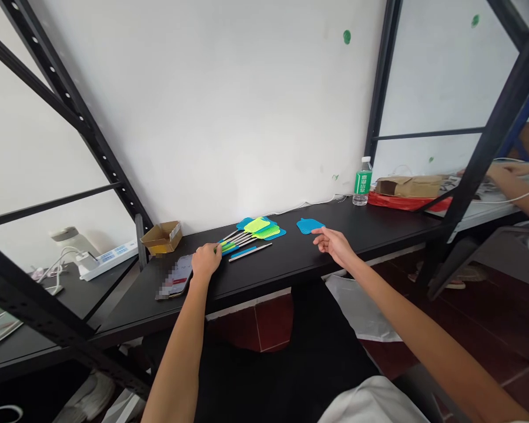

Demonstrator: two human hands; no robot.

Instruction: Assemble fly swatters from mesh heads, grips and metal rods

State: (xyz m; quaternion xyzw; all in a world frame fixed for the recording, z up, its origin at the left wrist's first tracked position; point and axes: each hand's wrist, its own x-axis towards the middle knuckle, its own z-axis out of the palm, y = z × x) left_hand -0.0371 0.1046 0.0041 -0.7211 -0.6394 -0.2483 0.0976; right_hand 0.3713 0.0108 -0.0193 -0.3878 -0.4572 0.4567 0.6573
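Observation:
Several fly swatters (pixel 260 227) with yellow-green and blue heads lie fanned together on the black table. Over the handle end of this bundle is my left hand (pixel 206 261), its fingers closed around the handles. A separate rod with a blue grip (pixel 243 253) lies just in front of the bundle. To the right, a loose blue swatter head (pixel 309 225) lies flat. At its near right edge is my right hand (pixel 335 245), fingers partly bent and apart, nothing visible in them. Whether a fingertip touches the head I cannot tell.
A phone (pixel 179 277) and a small open cardboard box (pixel 162 237) are left of my left hand. A water bottle (pixel 362 182) stands at the back right, near a torn carton (pixel 408 186) on red plastic. Black metal posts (pixel 379 76) frame the table (pixel 286 264). Another person's arm (pixel 518 191) shows far right.

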